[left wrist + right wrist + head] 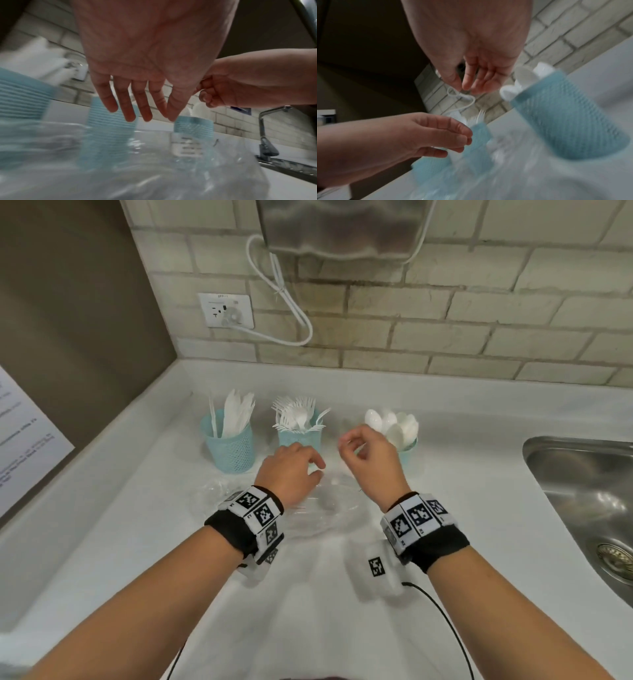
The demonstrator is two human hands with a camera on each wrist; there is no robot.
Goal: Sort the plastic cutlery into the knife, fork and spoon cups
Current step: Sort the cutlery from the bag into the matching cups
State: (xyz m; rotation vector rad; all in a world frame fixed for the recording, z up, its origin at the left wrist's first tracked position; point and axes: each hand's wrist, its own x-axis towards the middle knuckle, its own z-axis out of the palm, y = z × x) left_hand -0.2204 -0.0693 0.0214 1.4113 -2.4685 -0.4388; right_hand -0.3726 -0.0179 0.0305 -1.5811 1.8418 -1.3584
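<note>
Sorting looks near done: our left hand [291, 470], fingers straight and slightly spread, reaches for the clear bag [322, 508]; right hand [368, 460], fingers loosely curled, empty, hangs at 7 o'clock of the spoon cup [407, 451]; next we check the bag for leftovers.

Left hand [291, 470] reaches forward, fingers extended; right hand [368, 460] raised, fingers loosely curled.

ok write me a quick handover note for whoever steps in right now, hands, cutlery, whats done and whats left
Left hand: fingers straight, holding nothing, low over the clear plastic bag in front of the cups.
Right hand: raised beside the spoon cup, fingers loosely curled, holding nothing.
Cups along the back of the counter: knife cup on the left, fork cup in the middle, spoon cup on the right, all well filled.
Done: no loose cutlery shows on the counter.
Left: check the bag; blur hides whether any piece remains in it.
</note>
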